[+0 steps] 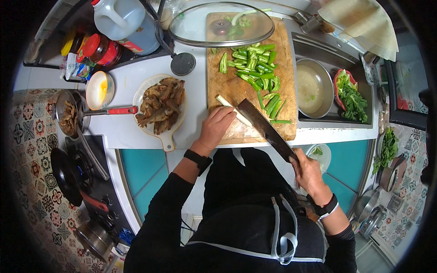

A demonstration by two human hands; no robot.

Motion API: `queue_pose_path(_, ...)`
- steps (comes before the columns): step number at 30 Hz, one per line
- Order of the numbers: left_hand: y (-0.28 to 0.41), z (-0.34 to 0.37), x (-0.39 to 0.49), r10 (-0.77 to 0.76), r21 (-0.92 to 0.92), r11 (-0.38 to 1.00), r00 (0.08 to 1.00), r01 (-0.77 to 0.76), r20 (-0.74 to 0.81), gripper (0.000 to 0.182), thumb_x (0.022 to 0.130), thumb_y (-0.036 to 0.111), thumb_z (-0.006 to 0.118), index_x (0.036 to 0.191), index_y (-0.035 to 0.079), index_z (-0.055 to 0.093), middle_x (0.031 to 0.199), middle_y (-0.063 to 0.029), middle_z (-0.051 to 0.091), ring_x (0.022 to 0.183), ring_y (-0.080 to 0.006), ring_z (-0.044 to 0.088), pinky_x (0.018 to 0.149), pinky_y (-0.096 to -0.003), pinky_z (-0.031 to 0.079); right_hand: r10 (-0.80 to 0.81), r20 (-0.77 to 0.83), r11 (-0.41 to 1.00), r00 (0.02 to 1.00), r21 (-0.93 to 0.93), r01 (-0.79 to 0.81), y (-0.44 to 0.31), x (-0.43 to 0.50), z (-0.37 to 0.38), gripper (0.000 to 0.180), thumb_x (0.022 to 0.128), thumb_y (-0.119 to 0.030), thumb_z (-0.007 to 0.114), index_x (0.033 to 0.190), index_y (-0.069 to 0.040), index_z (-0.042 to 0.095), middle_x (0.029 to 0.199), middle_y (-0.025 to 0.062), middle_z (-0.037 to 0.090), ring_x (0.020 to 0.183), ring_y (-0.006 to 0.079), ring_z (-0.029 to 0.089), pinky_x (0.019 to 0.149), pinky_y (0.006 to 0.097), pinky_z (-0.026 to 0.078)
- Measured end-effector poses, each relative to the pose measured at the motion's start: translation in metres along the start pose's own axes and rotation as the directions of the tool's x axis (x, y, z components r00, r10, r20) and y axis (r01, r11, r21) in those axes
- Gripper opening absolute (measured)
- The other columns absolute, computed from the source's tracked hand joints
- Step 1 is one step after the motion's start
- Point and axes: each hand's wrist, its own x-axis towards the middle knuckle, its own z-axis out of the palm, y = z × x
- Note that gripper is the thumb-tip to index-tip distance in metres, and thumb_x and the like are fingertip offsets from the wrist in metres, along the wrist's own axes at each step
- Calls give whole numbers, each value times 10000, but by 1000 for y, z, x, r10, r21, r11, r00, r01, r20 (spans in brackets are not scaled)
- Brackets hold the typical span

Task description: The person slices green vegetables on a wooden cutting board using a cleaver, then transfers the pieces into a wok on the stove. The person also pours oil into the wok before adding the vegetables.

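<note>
My left hand (pixel 217 125) presses a white scallion stalk (pixel 243 117) down on the wooden cutting board (pixel 252 134). My right hand (pixel 307 172) grips the handle of a cleaver (pixel 268 129), whose dark blade lies slantwise over the board, its edge beside the stalk. Cut green peppers (pixel 257 65) are heaped on the board beyond the blade, and green scallion pieces (pixel 273 105) lie to its right. Behind them, a glass lid (pixel 191 25) covers part of the board's far end, with more chopped green pieces seen through it.
Left of the board stand a plate of browned fried fish (pixel 160 102), a bowl with yellow residue (pixel 100 90) and a strainer with a red handle (pixel 123 110). The sink at right holds a pot of cloudy water (pixel 309 88) and a red basket of leafy greens (pixel 351 97).
</note>
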Motion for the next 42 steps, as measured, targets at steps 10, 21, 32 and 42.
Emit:
queue_pose_path(10,-7,4,0,40,-23,999,999,-41,-21,206,758,4,719,960,30,693,1008,-71,659,947,-254,640,817,-336,542,-28,-4,998,1000,-62,27,-10,18,10,223,924,-100,588,1122,-61,493,802,224,658,662,435,627,552,500,514)
queue_pose_path(21,-10,8,-5,-8,-46,999,1000,7,-17,230,747,35,691,973,67,719,1043,-42,668,970,-237,649,819,-316,555,-97,-32,995,995,-21,96,-18,51,24,226,921,-95,586,1109,-47,469,698,243,618,645,445,616,540,522,497)
queue_pose_path(32,-10,10,-5,-17,-51,999,999,15,-35,221,756,30,684,971,70,712,1043,-51,669,945,-251,651,818,-333,551,-192,-38,972,981,-142,185,-32,85,30,300,872,-51,557,1150,-32,448,666,206,620,645,432,619,563,512,486)
queue_pose_path(42,-2,6,0,16,32,999,999,-15,-31,217,753,22,674,964,59,704,1031,-65,674,935,-246,649,811,-325,549,-72,159,980,985,-170,99,-26,78,6,540,774,32,581,1288,-6,418,773,228,659,758,417,656,650,508,524)
